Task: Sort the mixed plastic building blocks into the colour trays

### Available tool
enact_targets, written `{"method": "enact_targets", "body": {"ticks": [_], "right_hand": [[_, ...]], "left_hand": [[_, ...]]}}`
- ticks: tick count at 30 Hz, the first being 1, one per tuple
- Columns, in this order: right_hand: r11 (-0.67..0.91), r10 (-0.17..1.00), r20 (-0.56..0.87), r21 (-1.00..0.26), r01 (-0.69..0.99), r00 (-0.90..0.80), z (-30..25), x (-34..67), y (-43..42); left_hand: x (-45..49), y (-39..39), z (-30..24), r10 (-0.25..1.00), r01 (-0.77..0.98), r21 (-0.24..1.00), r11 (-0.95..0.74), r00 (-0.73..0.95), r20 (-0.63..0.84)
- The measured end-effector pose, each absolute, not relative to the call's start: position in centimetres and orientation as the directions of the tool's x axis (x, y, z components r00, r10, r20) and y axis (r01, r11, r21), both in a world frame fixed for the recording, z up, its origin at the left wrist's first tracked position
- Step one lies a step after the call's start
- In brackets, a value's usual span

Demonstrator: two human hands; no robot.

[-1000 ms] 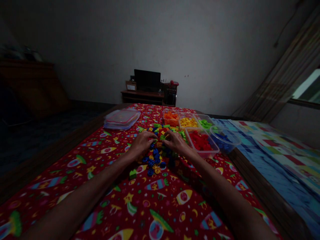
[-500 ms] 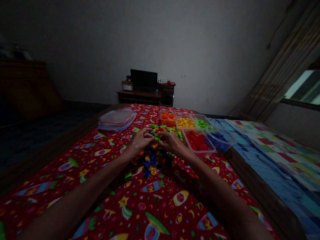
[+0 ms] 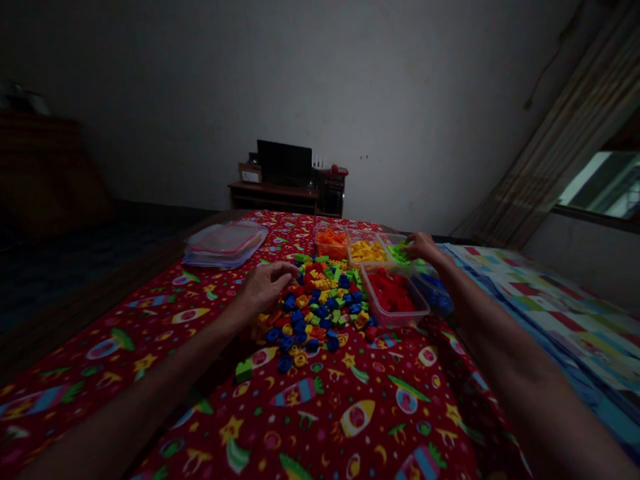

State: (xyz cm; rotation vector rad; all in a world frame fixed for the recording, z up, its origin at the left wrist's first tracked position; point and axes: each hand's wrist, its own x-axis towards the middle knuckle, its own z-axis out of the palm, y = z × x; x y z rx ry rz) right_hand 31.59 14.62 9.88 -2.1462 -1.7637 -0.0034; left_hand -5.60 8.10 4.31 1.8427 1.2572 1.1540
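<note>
The big pile of mixed blocks (image 3: 325, 310) sits in front of me on the red cloth (image 3: 320, 433). My left hand (image 3: 267, 285) is by its left side, fingers bent; I can't tell if they pinch a block. My right hand (image 3: 423, 245) is at the box of green blocks (image 3: 399, 253); I can't see if it has one. Near that are red blocks (image 3: 393, 290), yellow blocks (image 3: 367, 251), orange blocks (image 3: 333, 237) and blue blocks (image 3: 431, 290), all in see-through boxes. Flat lids (image 3: 227, 243) lie stacked on the left.
</note>
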Motion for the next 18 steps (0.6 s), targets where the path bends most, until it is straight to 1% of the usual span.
{"method": "enact_targets", "body": {"ticks": [2, 5, 9, 12, 15, 18], "right_hand": [[-0.174, 0.953, 0.190, -0.288, 0.942, 0.234, 10.1, 32.4, 14.8], [-0.120, 0.942, 0.264, -0.317, 0.941, 0.209, 10.9, 32.0, 14.4], [0.069, 0.915, 0.393, -0.378, 0.923, 0.093, 11.8, 29.2, 12.8], [0.254, 0.886, 0.462, -0.411, 0.876, -0.040, 11.5, 25.9, 10.8], [0.417, 0.860, 0.469, -0.414, 0.809, -0.203, 10.2, 22.4, 8.7], [0.491, 0.847, 0.417, -0.381, 0.783, -0.328, 8.7, 19.2, 7.1]], "left_hand": [[-5.7, 8.2, 4.3, 0.933, 0.420, 0.833, -0.360, 0.165, 0.320], [-5.8, 8.3, 4.1, 0.928, 0.451, 0.812, -0.371, 0.172, 0.330], [-5.8, 8.3, 3.8, 0.914, 0.502, 0.765, -0.404, 0.185, 0.361], [-5.8, 8.1, 4.2, 0.905, 0.545, 0.724, -0.424, 0.213, 0.369], [-6.3, 7.8, 5.3, 0.880, 0.560, 0.679, -0.475, 0.291, 0.376], [-7.7, 6.6, 6.2, 0.833, 0.576, 0.602, -0.552, 0.410, 0.371]]}}
